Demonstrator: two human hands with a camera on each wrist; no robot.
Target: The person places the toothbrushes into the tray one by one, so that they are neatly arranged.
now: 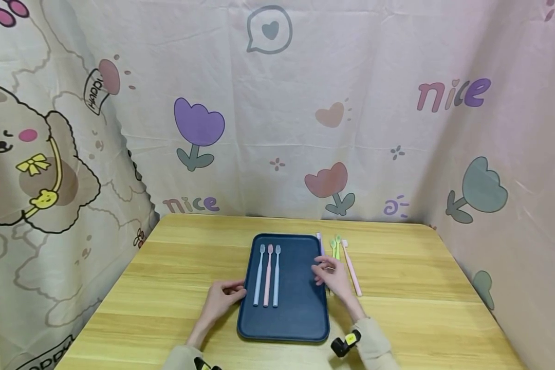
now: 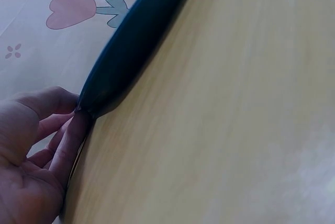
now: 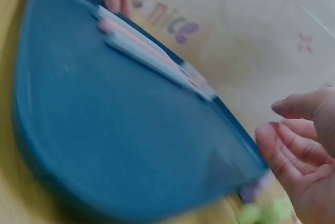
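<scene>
A dark blue rectangular tray [image 1: 300, 293] lies on the table. On its left half are three toothbrushes side by side, heads away from me: a light blue toothbrush [image 1: 259, 277], a pink toothbrush [image 1: 267, 277] and another light blue toothbrush [image 1: 276, 277]. My left hand [image 1: 222, 299] pinches the tray's left rim between thumb and fingers, which the left wrist view shows closely. Over the tray's right edge hovers my right hand [image 1: 333, 277], fingers loosely bent, thumb and fingertips apart, nothing held. The right wrist view shows the same gap between thumb [image 3: 296, 106] and fingers.
Right of the tray lie more toothbrushes: a purple one [image 1: 320, 241], two green ones close together [image 1: 337, 249] and a pink one [image 1: 351, 270]. My right hand partly covers them. The wooden table [image 1: 411, 288] ends at a printed curtain [image 1: 277, 154].
</scene>
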